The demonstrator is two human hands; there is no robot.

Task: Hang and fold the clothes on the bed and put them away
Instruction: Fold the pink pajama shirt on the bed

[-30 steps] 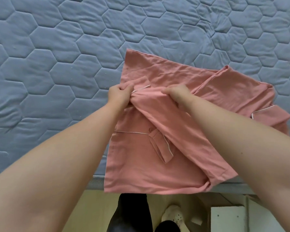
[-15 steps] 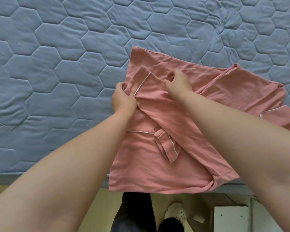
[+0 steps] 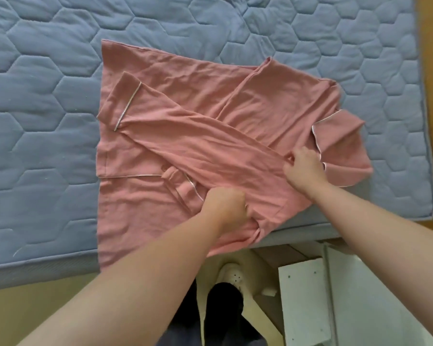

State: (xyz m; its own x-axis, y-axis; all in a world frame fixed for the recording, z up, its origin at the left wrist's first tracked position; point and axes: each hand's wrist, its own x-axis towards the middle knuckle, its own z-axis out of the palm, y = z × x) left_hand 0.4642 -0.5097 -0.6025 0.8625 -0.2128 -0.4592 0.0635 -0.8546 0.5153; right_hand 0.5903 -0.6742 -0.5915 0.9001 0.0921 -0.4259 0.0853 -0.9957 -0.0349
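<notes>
Both my hands had left the cuff [image 3: 121, 106] and come back toward me; sleeve [image 3: 198, 138] lay flat, slantwise across the pink shirt [image 3: 185, 78]; my left hand [image 3: 225, 206], fingers curled tight, bunched cloth at the sleeve's near end; my right hand [image 3: 304, 166] pinched a fold beside the collar [image 3: 340, 131]; shirt spread on the bed [image 3: 48, 96], near edge overhanging.

Fingertips of left hand [image 3: 224, 206] and right hand [image 3: 304, 168] buried in pink shirt [image 3: 185, 146]; mattress [image 3: 48, 96] cropped top and left.
</notes>
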